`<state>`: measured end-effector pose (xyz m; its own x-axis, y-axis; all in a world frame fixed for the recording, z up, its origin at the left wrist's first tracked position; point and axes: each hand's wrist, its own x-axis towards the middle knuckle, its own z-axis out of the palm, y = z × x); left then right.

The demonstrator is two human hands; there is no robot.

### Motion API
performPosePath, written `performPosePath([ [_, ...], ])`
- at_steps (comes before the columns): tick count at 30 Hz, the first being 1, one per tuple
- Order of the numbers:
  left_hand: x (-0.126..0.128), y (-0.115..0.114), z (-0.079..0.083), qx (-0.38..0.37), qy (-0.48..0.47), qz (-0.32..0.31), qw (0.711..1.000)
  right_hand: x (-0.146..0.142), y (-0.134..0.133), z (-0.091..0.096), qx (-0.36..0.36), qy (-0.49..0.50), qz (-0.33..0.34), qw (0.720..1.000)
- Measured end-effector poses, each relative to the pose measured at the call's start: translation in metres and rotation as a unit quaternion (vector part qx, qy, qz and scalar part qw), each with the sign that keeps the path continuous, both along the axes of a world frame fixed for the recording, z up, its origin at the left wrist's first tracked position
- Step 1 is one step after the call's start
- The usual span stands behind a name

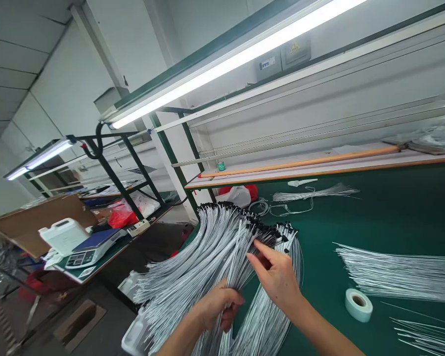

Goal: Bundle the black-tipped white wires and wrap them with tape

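Note:
A thick fan of grey-white wires (203, 252) with small black terminals on their ends spreads across the green work mat (356, 222). My left hand (218, 304) is closed around the lower part of this bundle. My right hand (276, 279) rests at the black-tipped ends, its thumb and forefinger apart and touching the wires. Further wire bunches (400, 272) lie to the right, beside a roll of white tape (358, 305). A thinner bunch with a coiled loop of wire (315, 194) lies at the far side of the mat.
A shelf (300, 168) above the mat holds a long wooden rod and a small green roll. Under a strip light (237, 59), a second bench to the left carries a digital scale (92, 248), a white plastic jug (64, 236) and a red bag (122, 215).

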<state>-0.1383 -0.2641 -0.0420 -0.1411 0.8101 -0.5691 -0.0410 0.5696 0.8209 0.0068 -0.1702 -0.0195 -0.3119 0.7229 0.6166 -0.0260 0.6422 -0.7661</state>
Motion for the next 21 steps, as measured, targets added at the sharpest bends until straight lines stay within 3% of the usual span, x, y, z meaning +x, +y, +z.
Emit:
performPosePath([
  [4, 0.003, -0.001, 0.003, -0.019, 0.0, -0.009, 1.0, 0.0, 0.005, -0.001, -0.021, -0.015, 0.024, 0.999],
  [10, 0.009, -0.001, 0.007, -0.012, 0.028, 0.003, 1.0, 0.006, 0.007, -0.006, -0.11, 0.017, 0.108, 0.988],
  [21, 0.02, 0.004, 0.004, -0.019, 0.043, 0.045, 0.998, 0.018, 0.012, -0.016, -0.012, 0.041, -0.062, 0.997],
])
